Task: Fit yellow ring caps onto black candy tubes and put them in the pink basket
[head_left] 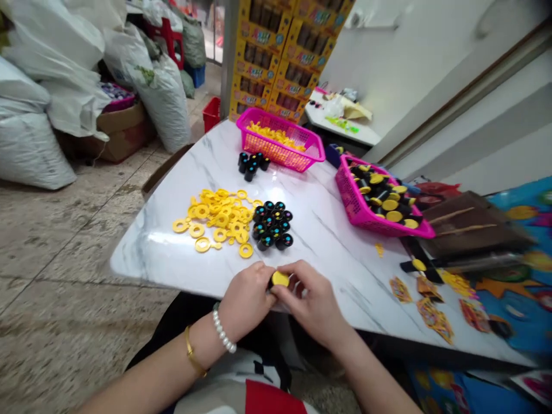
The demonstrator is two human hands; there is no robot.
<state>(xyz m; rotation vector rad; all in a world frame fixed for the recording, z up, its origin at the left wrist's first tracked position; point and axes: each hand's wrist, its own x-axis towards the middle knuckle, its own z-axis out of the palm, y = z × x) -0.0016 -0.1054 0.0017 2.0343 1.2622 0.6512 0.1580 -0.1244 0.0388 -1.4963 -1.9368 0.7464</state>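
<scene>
Both of my hands meet at the near edge of the white marble table (328, 230). My left hand (246, 299) and my right hand (313, 302) together pinch one small black piece with a yellow cap (280, 279). Just beyond them lies a heap of yellow plastic rings (218, 219), and next to it a cluster of small black cylinders with coloured dots (272, 225). The left wrist wears a pearl bracelet and a gold bangle.
A pink basket of yellow parts (280, 140) stands at the far edge with several black cylinders (251, 162) in front. A second pink basket (379, 198) at right holds capped black pieces. Printed stickers (435, 313) lie at right. Sacks and boxes crowd the floor at left.
</scene>
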